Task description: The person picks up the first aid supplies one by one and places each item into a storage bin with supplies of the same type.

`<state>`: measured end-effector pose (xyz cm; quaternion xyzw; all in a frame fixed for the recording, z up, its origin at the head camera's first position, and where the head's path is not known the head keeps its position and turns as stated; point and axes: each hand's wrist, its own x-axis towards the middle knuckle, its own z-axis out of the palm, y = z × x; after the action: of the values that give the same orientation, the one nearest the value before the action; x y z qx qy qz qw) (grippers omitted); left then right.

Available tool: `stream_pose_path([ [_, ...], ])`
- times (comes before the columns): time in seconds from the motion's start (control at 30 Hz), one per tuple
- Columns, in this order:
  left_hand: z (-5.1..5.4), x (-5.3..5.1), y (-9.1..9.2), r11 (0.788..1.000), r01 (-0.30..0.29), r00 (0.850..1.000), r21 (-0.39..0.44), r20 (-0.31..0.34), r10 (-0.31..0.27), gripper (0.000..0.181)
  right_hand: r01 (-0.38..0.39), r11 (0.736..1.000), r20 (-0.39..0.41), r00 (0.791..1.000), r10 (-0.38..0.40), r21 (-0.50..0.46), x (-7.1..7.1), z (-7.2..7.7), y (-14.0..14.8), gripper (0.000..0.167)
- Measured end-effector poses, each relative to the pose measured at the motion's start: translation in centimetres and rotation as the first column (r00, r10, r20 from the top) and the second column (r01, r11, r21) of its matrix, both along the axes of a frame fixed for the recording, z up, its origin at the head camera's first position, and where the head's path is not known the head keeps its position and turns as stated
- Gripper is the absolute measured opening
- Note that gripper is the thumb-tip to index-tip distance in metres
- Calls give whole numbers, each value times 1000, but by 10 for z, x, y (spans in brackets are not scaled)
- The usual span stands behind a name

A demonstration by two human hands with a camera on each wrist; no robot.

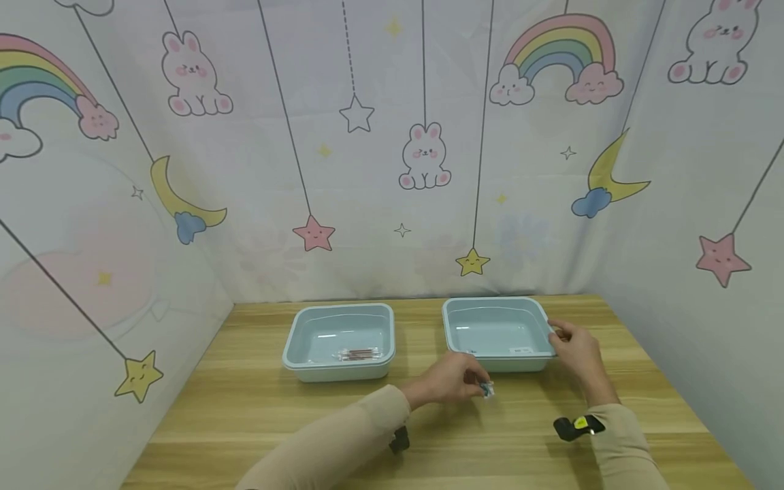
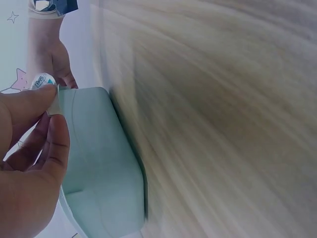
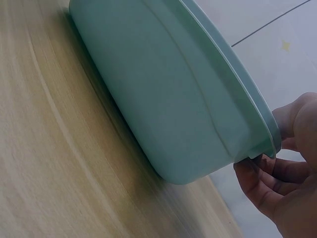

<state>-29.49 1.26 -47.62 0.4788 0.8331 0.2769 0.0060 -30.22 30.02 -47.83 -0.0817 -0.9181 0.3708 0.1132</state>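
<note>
My left hand [image 1: 454, 378] pinches a small white packet [image 1: 487, 390] with teal print between thumb and fingers, in front of the right-hand light blue plastic tub [image 1: 499, 364]. In the left wrist view the packet [image 2: 44, 80] shows at the thumb tip, its lower part hidden by the fingers. With thumb and curled fingers, my right hand [image 1: 578, 350] grips the rim of that same tub at its right side; the right wrist view shows the fingers [image 3: 262, 191] under the rim. Inside this tub lies a small white printed piece [image 1: 520, 350] near the front wall.
A second light blue tub [image 1: 343, 373] stands to the left, holding several thin reddish-brown sticks [image 1: 360, 354] in clear wrapping. Both tubs stand on a wood-grain table [image 1: 245, 408]. Patterned cloth walls [image 1: 367, 265] enclose the table at the back and sides.
</note>
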Motion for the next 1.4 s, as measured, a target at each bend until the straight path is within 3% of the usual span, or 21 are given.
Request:
stream_pose_path([
  [0.4,11,-4,-1,999,-40,997,32,68,38,16,-2,1000,-13,1000,2,2,-1,-2,2,41],
  [0.6,18,-7,-2,996,-55,997,67,62,51,17,-6,1000,-8,1000,6,-5,-1,-1,1,41],
  [1.1,22,-16,2,987,-128,988,98,98,118,15,-2,1000,-23,1000,2,-1,-2,-2,2,41],
  [1.4,22,-18,1,975,-191,973,111,150,173,17,-8,1000,-59,998,9,21,-3,-3,4,39],
])
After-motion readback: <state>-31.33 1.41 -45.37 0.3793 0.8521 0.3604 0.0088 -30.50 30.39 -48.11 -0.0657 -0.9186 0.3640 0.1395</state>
